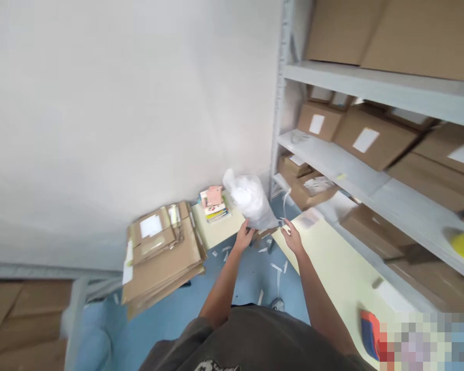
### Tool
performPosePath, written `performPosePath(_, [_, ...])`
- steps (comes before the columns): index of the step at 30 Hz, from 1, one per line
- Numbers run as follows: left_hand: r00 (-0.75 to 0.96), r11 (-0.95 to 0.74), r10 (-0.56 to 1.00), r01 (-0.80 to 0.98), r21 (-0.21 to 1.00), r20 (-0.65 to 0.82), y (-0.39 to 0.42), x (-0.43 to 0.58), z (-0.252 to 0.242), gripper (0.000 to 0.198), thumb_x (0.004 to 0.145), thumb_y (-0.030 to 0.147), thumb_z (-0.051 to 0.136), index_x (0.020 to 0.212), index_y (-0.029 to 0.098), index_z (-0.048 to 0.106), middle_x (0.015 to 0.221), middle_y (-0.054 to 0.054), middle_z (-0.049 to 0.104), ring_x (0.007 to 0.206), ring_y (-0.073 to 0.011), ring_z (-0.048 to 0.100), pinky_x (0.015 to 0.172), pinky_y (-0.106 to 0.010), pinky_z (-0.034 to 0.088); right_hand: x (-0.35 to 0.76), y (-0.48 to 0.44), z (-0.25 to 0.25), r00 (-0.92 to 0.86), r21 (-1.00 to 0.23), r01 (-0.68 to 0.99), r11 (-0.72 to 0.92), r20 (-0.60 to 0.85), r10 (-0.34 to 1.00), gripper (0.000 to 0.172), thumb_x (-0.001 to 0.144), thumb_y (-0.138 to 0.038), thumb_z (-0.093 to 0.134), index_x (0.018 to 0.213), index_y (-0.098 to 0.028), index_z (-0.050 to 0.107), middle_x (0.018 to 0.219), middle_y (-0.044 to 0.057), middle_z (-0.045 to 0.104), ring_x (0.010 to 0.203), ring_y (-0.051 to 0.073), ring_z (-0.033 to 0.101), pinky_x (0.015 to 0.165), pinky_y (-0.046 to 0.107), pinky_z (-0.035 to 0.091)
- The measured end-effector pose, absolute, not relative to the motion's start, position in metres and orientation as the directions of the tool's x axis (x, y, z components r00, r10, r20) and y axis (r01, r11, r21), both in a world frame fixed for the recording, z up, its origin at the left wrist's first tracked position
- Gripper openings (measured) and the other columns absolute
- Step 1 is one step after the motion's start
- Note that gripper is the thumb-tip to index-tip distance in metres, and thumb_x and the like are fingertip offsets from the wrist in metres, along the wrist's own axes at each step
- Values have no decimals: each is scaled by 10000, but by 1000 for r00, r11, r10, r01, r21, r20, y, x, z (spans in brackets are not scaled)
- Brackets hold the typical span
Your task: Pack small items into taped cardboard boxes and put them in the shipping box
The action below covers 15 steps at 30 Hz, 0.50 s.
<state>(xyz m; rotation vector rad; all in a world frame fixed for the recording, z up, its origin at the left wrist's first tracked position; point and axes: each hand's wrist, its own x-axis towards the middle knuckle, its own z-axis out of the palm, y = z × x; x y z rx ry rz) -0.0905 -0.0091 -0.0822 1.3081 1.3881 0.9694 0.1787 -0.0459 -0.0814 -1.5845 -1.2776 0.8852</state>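
Step in hand, prob.: handling the bag (251, 201), by the gap btwn L bench (213, 234) & R bench (332, 257). L hand (244, 237) grasps its near edge; R hand's (292, 238) fingers are nr its corner, grip unclear (blur). Next move prob. needs steady hold w/ both.

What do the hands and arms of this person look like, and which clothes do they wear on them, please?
The left hand and right hand are bare, with no gloves; I can make out no watch or bracelet. The forearms are uncovered too. The dark grey shirt has short sleeves, and a white print shows partly at the picture's bottom edge.
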Motion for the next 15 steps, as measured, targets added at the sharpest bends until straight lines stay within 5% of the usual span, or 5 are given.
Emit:
performPosePath(7, [-233,182,961,134,974,-148,-25,-283,-84,770,906,509,755,1591,269,500,1670,-166,446,1527,-364,440,1217,-550,396,-23,15,-74,-127,-940,337,51,8,992,623,889,-485,644,1481,-294,622,1562,74,598,1454,305,540,1247,529,397])
performPosePath(15, [-457,218,872,36,975,-178,-41,-477,-109,799,921,488,728,1628,240,450,1683,-151,434,1548,-327,417,1237,-477,394,-251,43,-78,-430,-922,351,161,-6,903,656,883,-434,668,1519,-285,602,1631,51,525,1553,277,422,1311,488,296])
